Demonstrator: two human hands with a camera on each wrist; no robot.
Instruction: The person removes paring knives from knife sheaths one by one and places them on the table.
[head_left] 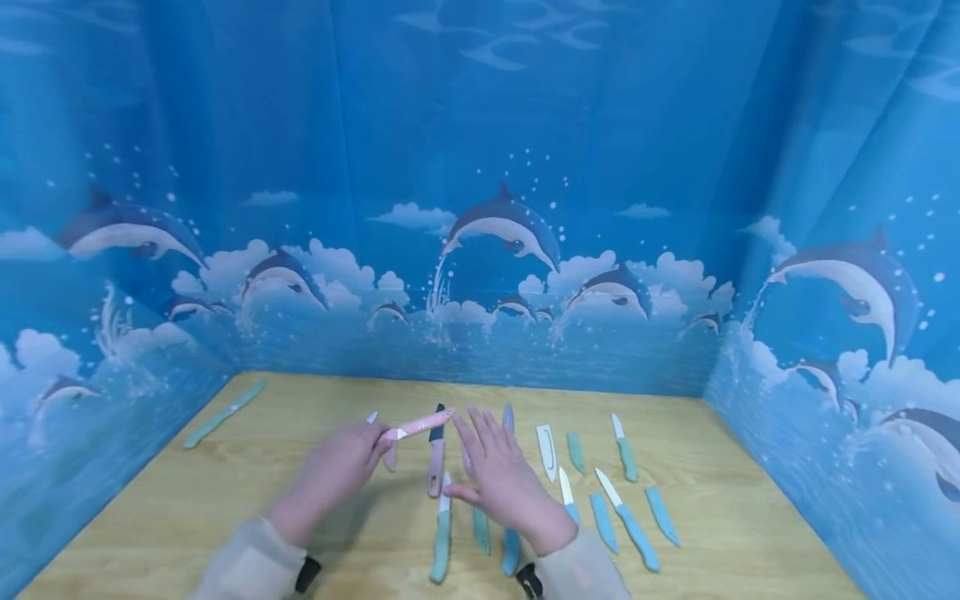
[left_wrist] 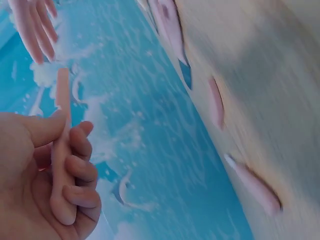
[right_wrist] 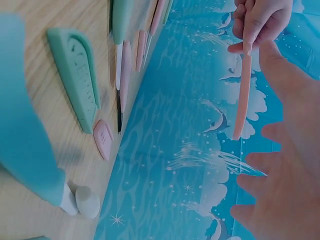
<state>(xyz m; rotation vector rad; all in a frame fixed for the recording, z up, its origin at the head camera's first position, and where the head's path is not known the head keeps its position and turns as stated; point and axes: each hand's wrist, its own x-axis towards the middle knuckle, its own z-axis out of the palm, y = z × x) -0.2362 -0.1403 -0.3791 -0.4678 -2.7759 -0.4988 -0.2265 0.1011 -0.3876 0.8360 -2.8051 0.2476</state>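
My left hand (head_left: 330, 471) grips a pink-handled knife with a pink sheath (head_left: 427, 423) over its blade, raised above the table. In the left wrist view the fingers curl round the handle (left_wrist: 62, 165) and the thumb lies along it. My right hand (head_left: 498, 479) is spread beside the sheath's far end, holding nothing; the right wrist view shows its fingers (right_wrist: 290, 75) extended. Below the hands lie a purple-pink knife with a dark blade (head_left: 437, 467) and a green-handled knife (head_left: 442, 542). A small pink sheath (left_wrist: 216, 102) and another pink knife (left_wrist: 257, 190) lie below the left hand.
Right of the hands lie blue-handled knives (head_left: 637, 537), blue sheaths (head_left: 663, 517), a white sheath (head_left: 547, 452), a green sheath (head_left: 575, 452) and a green knife with bare blade (head_left: 626, 454). A green knife (head_left: 221, 417) lies at the table's left edge. Dolphin-print curtains (head_left: 480, 350) enclose the table.
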